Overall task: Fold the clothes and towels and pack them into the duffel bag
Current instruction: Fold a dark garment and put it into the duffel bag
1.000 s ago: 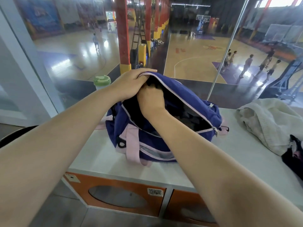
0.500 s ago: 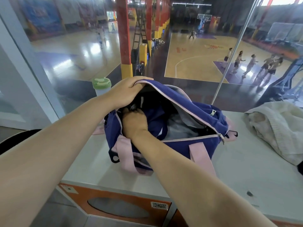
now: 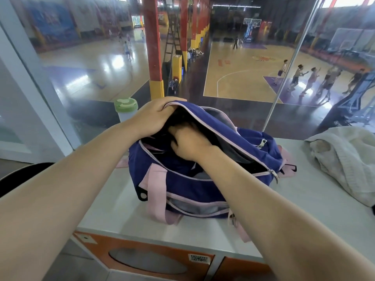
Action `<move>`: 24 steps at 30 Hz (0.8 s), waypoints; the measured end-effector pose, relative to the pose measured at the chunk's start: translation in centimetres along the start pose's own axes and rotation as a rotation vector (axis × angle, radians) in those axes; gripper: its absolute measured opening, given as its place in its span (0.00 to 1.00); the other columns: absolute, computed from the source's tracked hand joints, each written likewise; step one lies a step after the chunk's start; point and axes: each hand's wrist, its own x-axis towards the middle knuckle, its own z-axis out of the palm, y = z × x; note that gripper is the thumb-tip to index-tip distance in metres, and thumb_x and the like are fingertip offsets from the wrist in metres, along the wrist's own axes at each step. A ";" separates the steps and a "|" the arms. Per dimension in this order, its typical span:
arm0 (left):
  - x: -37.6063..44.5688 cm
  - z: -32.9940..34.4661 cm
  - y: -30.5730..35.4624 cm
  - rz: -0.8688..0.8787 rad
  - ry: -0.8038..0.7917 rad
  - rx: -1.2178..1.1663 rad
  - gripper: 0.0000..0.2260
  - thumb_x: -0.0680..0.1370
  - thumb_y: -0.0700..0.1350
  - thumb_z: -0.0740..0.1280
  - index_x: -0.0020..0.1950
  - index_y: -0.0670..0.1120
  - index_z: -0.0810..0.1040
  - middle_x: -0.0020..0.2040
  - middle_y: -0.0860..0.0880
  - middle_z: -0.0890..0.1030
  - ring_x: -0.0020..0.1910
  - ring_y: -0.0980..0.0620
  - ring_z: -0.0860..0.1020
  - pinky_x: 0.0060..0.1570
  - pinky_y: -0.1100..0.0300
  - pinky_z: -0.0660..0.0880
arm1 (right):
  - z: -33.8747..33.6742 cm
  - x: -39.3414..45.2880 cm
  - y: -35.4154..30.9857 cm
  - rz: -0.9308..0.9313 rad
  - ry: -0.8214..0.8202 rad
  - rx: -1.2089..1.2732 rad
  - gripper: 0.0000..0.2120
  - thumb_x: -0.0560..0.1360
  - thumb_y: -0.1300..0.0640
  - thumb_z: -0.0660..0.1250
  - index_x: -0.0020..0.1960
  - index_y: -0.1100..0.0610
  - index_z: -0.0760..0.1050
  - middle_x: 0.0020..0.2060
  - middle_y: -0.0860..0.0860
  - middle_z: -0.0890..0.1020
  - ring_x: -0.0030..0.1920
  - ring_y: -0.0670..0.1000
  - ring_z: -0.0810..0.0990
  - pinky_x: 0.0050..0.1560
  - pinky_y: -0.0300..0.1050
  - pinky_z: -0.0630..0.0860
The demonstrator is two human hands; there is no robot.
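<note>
One navy duffel bag (image 3: 205, 179) with pink straps sits on the white countertop (image 3: 113, 201), zipper open. One cream towel (image 3: 345, 161) lies crumpled to the right of the bag, apart from it. One green-lidded bottle (image 3: 126, 108) stands behind the bag's left end. Left hand (image 3: 156, 116) grips the far zipper edge of the bag — fingers curled over the lip, lifting it. Right hand (image 3: 189, 144) is pushed inside the opening onto dark contents — fingertips hidden, so cannot tell whether it holds anything. One orange cabinet front (image 3: 146, 260) below the bag.
</note>
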 end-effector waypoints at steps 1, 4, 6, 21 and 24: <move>0.0 0.1 0.1 -0.004 0.008 -0.004 0.16 0.84 0.46 0.54 0.68 0.54 0.75 0.64 0.57 0.78 0.64 0.58 0.73 0.67 0.59 0.67 | 0.8 -0.4 0.1 0.030 -0.042 -0.053 0.20 0.78 0.52 0.59 0.69 0.54 0.69 0.68 0.56 0.71 0.69 0.59 0.66 0.69 0.53 0.61; 0.0 0.3 0.2 -0.015 0.029 -0.008 0.16 0.84 0.46 0.54 0.68 0.54 0.75 0.63 0.57 0.78 0.63 0.59 0.73 0.64 0.61 0.67 | 2.3 -1.2 -0.2 0.247 -0.093 -0.010 0.32 0.77 0.44 0.59 0.76 0.53 0.56 0.75 0.59 0.57 0.75 0.61 0.54 0.72 0.58 0.57; 0.1 0.4 0.2 -0.023 0.026 -0.013 0.16 0.84 0.47 0.53 0.67 0.55 0.76 0.62 0.58 0.78 0.62 0.59 0.73 0.62 0.62 0.68 | 2.4 -1.3 -0.7 0.388 -0.104 -0.058 0.39 0.76 0.39 0.58 0.78 0.58 0.50 0.75 0.61 0.55 0.74 0.62 0.54 0.70 0.58 0.59; 0.0 1.4 0.5 -0.012 0.014 -0.010 0.17 0.84 0.47 0.52 0.67 0.55 0.76 0.58 0.59 0.78 0.58 0.61 0.73 0.55 0.75 0.65 | 2.7 -0.6 -1.4 0.156 -0.047 0.260 0.28 0.74 0.44 0.66 0.70 0.55 0.68 0.66 0.55 0.73 0.67 0.57 0.69 0.68 0.51 0.66; 0.0 1.3 0.2 -0.011 0.006 -0.022 0.17 0.84 0.47 0.52 0.67 0.54 0.75 0.60 0.58 0.79 0.60 0.59 0.74 0.60 0.65 0.67 | 2.2 -1.9 0.1 0.227 -0.018 0.141 0.33 0.74 0.41 0.65 0.74 0.51 0.62 0.74 0.55 0.61 0.74 0.59 0.56 0.73 0.56 0.59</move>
